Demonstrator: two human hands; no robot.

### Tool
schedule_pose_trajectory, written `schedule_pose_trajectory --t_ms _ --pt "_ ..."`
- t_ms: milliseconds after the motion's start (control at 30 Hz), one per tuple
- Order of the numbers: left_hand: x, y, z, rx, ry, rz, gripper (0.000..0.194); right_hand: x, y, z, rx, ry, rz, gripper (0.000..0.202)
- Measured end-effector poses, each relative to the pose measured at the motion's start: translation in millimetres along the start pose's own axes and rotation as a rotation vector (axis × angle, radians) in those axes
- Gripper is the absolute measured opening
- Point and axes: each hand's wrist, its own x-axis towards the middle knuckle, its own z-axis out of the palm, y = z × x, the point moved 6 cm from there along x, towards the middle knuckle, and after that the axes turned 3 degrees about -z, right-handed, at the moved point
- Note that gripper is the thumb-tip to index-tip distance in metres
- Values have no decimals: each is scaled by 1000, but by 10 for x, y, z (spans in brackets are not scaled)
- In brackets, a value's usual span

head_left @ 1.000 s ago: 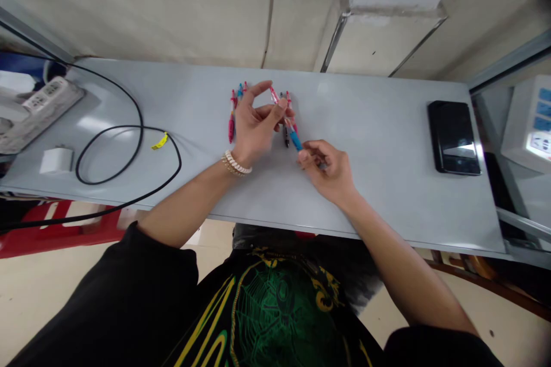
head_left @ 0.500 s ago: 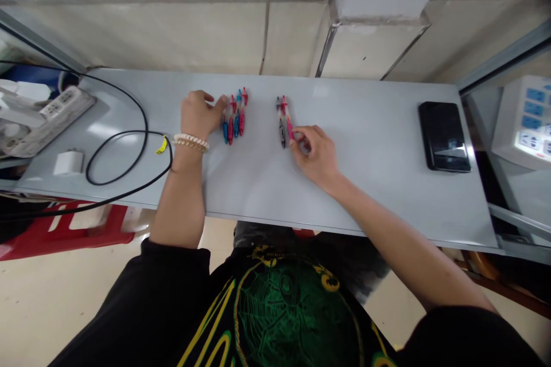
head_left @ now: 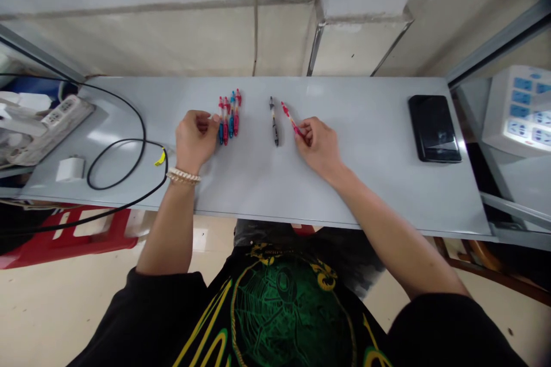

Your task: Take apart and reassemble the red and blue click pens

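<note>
My right hand pinches the lower end of a pink-red pen, which slants up and left from the fingertips. Just left of it lies a black-and-clear pen on the grey table. My left hand has curled fingers beside a row of several pens, its thumb tip at the leftmost pen, blue at the lower end. Further along that row come a red pen, a blue pen and another red pen. Whatever the left fingers may hold is hidden.
A black phone-like device lies at the table's right, near a white socket box. On the left are a looped black cable, a white charger and a power strip. A tiled wall stands behind.
The pink-red pen has swung away from the black pen, tilting as my right hand moved it. My left hand has drawn back slightly toward me, its fingers more curled. The view has shifted a little.
</note>
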Motion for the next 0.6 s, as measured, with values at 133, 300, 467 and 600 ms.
schedule_pose_trajectory --t_ms 133,300,467,600 --pt "-215 314 191 -150 20 40 20 -32 -14 -131 189 59 5 23" --pt "-333 729 904 -776 -417 -174 32 -33 -208 -144 383 -50 -42 44" --pt "-250 944 1164 -847 -462 -99 27 -49 -151 -90 640 -155 172 62" --pt "-275 846 1296 -955 -427 -88 31 -67 -109 -71 659 -157 204 60"
